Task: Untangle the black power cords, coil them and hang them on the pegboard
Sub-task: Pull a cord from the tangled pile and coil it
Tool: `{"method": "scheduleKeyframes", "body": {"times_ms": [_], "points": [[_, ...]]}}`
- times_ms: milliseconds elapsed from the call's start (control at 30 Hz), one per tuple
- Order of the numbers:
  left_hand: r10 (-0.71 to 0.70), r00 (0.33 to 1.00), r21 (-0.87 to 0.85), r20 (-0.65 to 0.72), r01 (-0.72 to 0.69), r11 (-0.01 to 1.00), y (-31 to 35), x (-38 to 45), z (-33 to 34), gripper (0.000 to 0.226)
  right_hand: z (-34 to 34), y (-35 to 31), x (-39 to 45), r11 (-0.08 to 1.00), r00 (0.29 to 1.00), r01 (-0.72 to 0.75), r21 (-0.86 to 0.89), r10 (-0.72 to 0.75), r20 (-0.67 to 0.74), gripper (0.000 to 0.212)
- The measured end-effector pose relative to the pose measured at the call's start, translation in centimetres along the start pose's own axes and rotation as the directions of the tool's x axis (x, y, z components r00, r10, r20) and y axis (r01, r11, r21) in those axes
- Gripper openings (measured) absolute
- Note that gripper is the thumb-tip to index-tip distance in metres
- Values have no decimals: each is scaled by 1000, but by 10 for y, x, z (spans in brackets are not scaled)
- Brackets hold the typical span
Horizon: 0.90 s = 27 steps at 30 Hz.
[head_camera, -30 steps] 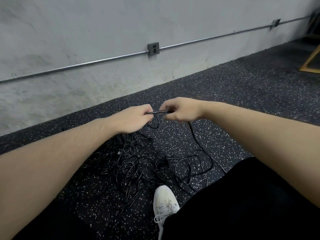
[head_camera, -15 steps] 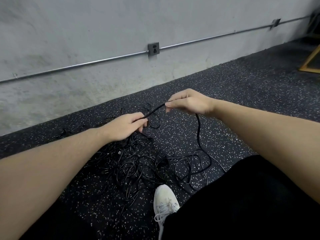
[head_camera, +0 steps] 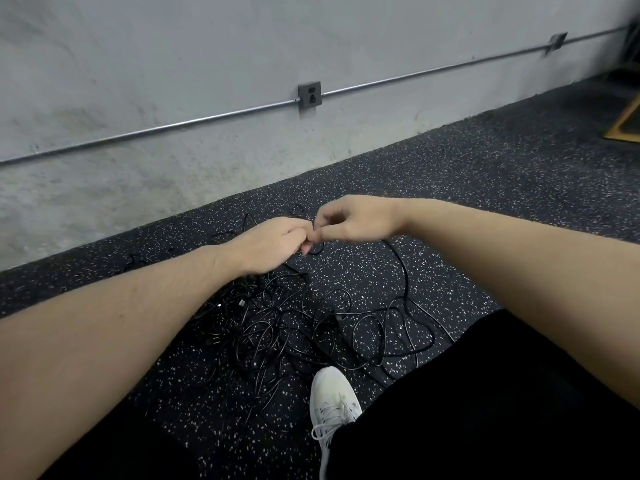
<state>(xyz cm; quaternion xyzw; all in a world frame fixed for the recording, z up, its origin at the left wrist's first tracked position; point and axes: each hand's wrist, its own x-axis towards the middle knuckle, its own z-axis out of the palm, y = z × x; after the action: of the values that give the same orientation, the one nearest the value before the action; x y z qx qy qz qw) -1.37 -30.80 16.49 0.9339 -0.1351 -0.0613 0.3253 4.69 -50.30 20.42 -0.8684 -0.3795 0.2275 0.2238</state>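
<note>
A tangle of thin black power cords (head_camera: 277, 327) lies on the speckled black floor in front of my feet. One black cord (head_camera: 401, 268) runs up from the pile's right side to my hands. My left hand (head_camera: 273, 242) and my right hand (head_camera: 356, 221) meet above the far edge of the tangle, fingertips touching, both with fingers curled on that cord. The stretch of cord between them is hidden by the fingers. No pegboard is in view.
A grey concrete wall (head_camera: 173, 98) with a metal conduit and an outlet box (head_camera: 309, 94) runs close behind the pile. My white shoe (head_camera: 332, 393) and black trouser leg (head_camera: 485, 410) sit at the near side. A wooden frame (head_camera: 623, 126) stands at far right.
My hands had spread apart along the cord, the right one lifted higher. They have now come back together, the right hand lowered and the left raised, closing the gap of cord between them.
</note>
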Motion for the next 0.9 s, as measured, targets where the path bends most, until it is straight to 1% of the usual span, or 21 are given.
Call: {"method": "scheduleKeyframes", "body": {"times_ms": [67,100,133,200,267,333,400,467,533,600,667,700,733,800,833,900], "points": [[-32,999,-119,-1,31,992,-6,-2,1,38,3,-7,3,998,1000,9,-61,-7,30,35],[-45,999,-164,4,45,985,-9,-3,2,46,4,-9,3,998,1000,16,-58,-14,24,39],[-54,998,-183,14,55,982,-12,-4,3,56,2,-10,2,999,1000,31,-22,-30,7,42],[-71,996,-162,48,78,984,-20,-7,6,74,-2,-9,-1,993,998,53,103,-49,-45,47],[-109,993,-113,45,114,987,-28,-8,7,81,-5,-6,-5,974,996,62,220,-47,-73,51],[-146,988,-119,40,150,981,-35,-10,5,80,-6,-1,-7,947,995,64,313,-36,-95,51],[-148,989,-152,27,151,977,-39,-13,2,73,-8,5,-11,908,991,59,415,-3,-134,48],[-159,987,-121,-7,157,980,-39,-16,0,58,-12,12,-14,859,986,64,508,24,-165,47],[-178,983,-60,-49,175,983,-37,-15,-1,49,-12,21,-16,842,983,35,539,67,-170,44],[-199,977,-30,-82,197,980,-33,-13,-1,47,-10,31,-15,885,977,-25,465,119,-175,38],[-226,969,-3,-97,227,974,-29,-11,-2,46,-4,39,-10,943,973,-83,323,146,-177,26],[-238,967,8,-94,240,971,-26,-9,-3,46,-1,39,-8,956,977,-104,274,150,-152,23],[-242,966,13,-88,244,970,-22,-7,-3,46,1,36,-7,961,982,-117,249,150,-117,25],[-230,970,3,-79,231,973,-13,-1,-5,44,7,22,-3,969,990,-100,226,119,-71,29],[-220,973,-18,-77,219,976,-9,1,-5,44,8,13,-1,978,993,-80,194,95,-68,30],[-226,971,-116,-79,216,970,-4,5,-7,48,8,1,4,995,993,-47,89,56,-103,31]]}}
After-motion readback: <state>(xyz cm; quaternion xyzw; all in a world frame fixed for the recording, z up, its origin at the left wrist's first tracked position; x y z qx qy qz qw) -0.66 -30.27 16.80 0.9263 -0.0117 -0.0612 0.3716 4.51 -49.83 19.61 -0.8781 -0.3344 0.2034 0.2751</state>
